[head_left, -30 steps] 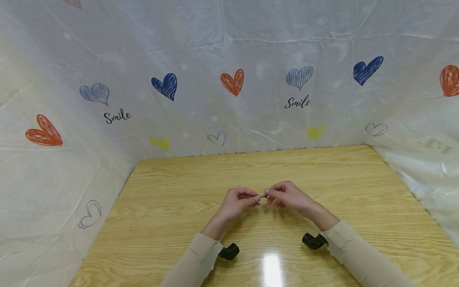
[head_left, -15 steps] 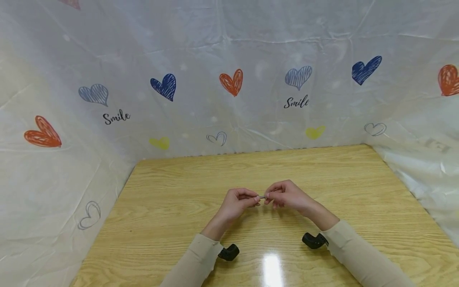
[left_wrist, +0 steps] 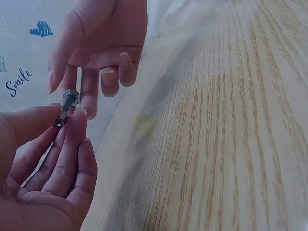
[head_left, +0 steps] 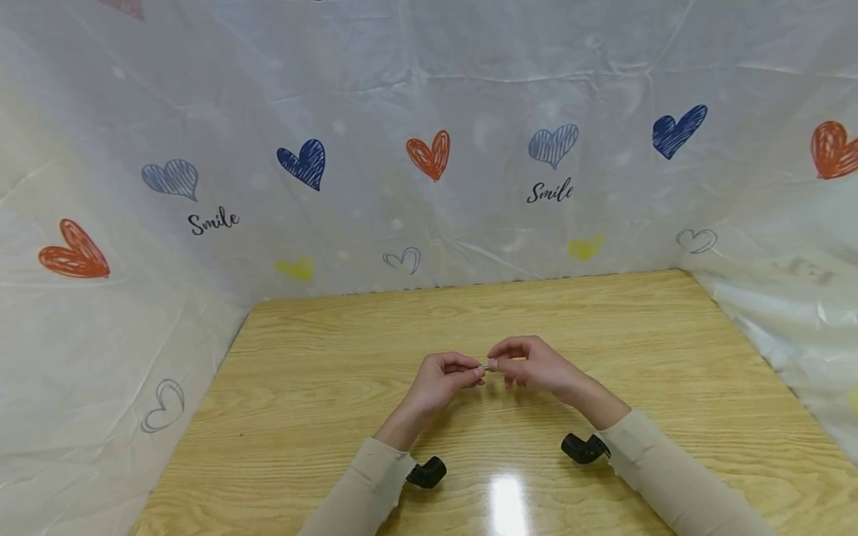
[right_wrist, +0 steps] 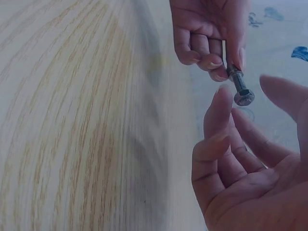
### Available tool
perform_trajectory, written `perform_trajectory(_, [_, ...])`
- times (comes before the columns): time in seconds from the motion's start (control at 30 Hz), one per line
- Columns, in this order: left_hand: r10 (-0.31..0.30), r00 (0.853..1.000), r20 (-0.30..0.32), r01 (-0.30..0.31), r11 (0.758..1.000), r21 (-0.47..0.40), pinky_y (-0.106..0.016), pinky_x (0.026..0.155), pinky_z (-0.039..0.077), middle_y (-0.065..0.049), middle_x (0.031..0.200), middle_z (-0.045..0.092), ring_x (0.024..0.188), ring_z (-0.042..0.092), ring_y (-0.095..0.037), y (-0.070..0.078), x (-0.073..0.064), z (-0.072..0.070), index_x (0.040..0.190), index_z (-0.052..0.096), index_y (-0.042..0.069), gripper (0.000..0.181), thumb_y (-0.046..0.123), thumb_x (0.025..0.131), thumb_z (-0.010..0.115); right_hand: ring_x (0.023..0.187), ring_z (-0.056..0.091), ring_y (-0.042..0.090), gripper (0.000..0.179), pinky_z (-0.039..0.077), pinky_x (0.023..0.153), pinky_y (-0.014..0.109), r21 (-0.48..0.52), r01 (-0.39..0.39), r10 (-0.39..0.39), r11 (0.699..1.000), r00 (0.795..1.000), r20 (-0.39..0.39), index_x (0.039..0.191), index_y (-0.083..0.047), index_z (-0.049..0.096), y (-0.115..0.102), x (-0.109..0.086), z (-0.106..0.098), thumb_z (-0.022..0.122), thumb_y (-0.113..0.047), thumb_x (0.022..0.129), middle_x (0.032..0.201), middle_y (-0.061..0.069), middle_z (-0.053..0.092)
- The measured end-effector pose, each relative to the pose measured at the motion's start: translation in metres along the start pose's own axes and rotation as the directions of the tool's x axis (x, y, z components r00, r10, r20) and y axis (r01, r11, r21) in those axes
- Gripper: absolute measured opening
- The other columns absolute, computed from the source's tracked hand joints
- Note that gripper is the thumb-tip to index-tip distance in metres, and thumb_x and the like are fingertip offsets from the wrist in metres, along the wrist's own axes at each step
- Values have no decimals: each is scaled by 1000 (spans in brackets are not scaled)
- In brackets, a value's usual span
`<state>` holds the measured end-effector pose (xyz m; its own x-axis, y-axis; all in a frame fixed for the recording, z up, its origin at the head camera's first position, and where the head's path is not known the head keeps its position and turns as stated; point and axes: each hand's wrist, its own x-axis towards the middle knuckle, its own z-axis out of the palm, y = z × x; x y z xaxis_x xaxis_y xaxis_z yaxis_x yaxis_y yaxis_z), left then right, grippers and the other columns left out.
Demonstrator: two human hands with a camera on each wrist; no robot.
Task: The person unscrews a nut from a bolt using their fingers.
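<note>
A small metal bolt (left_wrist: 67, 105) with a threaded shank is held in the air above the wooden table. My left hand (head_left: 439, 381) pinches one end between thumb and fingers, which partly hides that end. The other end carries a hexagonal piece (right_wrist: 244, 98) facing my right hand; whether it is a nut or the bolt's head I cannot tell. Around that end my right hand (head_left: 536, 366) has its thumb and fingers spread, and in the right wrist view the thumb (right_wrist: 281, 91) is clear of the metal, with loosely bent fingers beside and beneath it.
The wood-grain table (head_left: 322, 372) extends below and around both hands. White sheeting (head_left: 362, 89) printed with hearts and "Smile" surrounds its back and sides. Black camera mounts (head_left: 427, 473) project from both sleeved wrists.
My right hand has shifted slightly left toward the bolt, and its fingers have moved around the bolt's end. The left hand keeps its pinch almost without moving.
</note>
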<state>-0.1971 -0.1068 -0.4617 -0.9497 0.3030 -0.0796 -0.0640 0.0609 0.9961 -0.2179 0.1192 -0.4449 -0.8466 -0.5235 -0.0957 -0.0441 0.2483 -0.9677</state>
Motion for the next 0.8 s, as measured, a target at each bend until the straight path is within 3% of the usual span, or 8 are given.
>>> perform_trajectory(0.2, [5, 1000, 1, -5, 1000, 5, -48, 95, 59, -19, 108, 74, 94, 73, -23, 0, 1, -1, 112, 72, -6, 19, 7, 98, 70, 72, 66, 27, 39, 48, 57, 29, -44, -22, 21, 999, 1000, -12, 115, 5, 72, -3, 0, 1, 60, -31, 106, 93, 17, 74])
perform_trajectory(0.33, [5, 1000, -2, -5, 1000, 7, -47, 94, 59, -14, 105, 75, 93, 74, -23, 0, 1, -1, 111, 72, -6, 18, 7, 98, 70, 70, 64, 23, 34, 47, 57, 27, -24, -22, 22, 999, 1000, -5, 113, 5, 73, -3, -1, 1, 61, -26, 106, 92, 17, 74])
perform_trajectory(0.6, [-5, 1000, -15, 4, 1000, -4, -46, 93, 60, -11, 101, 75, 92, 74, -23, 3, -1, 1, 110, 72, -7, 16, 2, 98, 69, 78, 65, 36, 22, 49, 59, 31, -6, 17, -17, 1000, 1000, 13, 115, 0, 70, 1, 0, -1, 63, -17, 103, 106, 27, 69])
perform_trajectory(0.8, [-1, 1000, -17, 0, 1000, -11, -46, 92, 60, -11, 100, 75, 91, 75, -23, 3, -1, 1, 109, 72, -8, 15, 1, 97, 69, 83, 64, 42, 24, 50, 60, 32, -20, 41, -41, 999, 999, 20, 117, 1, 68, 4, 0, -1, 70, -14, 98, 110, 19, 66])
